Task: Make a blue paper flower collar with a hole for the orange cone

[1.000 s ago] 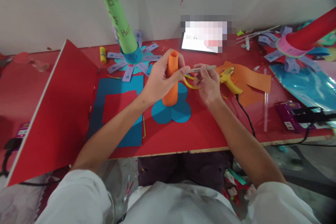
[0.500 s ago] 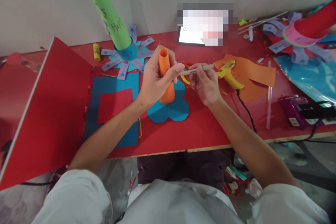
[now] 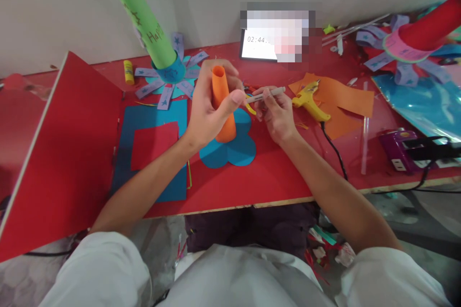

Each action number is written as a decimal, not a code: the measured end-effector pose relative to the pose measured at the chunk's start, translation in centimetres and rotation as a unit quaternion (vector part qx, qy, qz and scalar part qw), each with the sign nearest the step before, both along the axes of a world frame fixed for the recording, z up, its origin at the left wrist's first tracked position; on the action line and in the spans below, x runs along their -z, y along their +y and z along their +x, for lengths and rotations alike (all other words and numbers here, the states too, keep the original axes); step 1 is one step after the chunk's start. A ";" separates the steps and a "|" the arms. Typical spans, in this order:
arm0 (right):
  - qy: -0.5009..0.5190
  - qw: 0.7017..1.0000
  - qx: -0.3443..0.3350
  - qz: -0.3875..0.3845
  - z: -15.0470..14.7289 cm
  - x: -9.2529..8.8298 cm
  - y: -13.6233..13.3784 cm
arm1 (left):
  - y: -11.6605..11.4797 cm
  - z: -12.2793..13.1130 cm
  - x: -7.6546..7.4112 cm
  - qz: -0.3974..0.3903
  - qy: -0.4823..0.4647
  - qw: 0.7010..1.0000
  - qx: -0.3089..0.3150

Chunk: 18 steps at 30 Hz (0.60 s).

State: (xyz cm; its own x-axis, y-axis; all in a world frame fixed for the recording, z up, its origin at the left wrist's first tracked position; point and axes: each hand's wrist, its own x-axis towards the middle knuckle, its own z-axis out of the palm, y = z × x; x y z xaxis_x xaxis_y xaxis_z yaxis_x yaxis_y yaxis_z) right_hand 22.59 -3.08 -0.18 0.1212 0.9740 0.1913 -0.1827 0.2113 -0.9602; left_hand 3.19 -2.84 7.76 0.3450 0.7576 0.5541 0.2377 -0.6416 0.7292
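Note:
My left hand [image 3: 207,105] is wrapped round an orange paper tube [image 3: 222,103] that stands upright on a blue flower-shaped paper base [image 3: 230,149]. My right hand [image 3: 275,112] pinches a grey-white pen [image 3: 264,96], its tip pointing left at the tube beside my left thumb. Both hands are closed on what they hold. Just behind the hands lie yellow-handled scissors [image 3: 250,105], partly hidden.
A yellow glue gun [image 3: 310,101] rests on orange paper [image 3: 345,98] to the right, its black cord running off the table edge. A green tube [image 3: 142,14] on a blue flower stands behind left. Blue and red sheets [image 3: 154,144], a red board [image 3: 61,153], a tablet [image 3: 257,45] and a purple power strip [image 3: 399,151] surround.
The view has drifted a little. My left hand has tilted the orange tube slightly and the pen tip has come closer to it.

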 end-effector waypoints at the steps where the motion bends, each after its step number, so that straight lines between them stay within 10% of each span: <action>1: 0.004 1.000 0.001 0.000 0.0 -0.1 0.0 | 0.0 -0.2 -0.3 0.006 -0.007 1.000 0.001; 13: 0.005 1.000 0.014 0.004 0.5 -0.1 0.1 | 0.6 -3.4 -4.5 0.226 0.081 0.969 -0.053; 18: 0.001 1.000 0.009 0.011 0.6 -0.3 -0.1 | 0.0 -3.1 -4.7 0.148 0.138 0.974 -0.099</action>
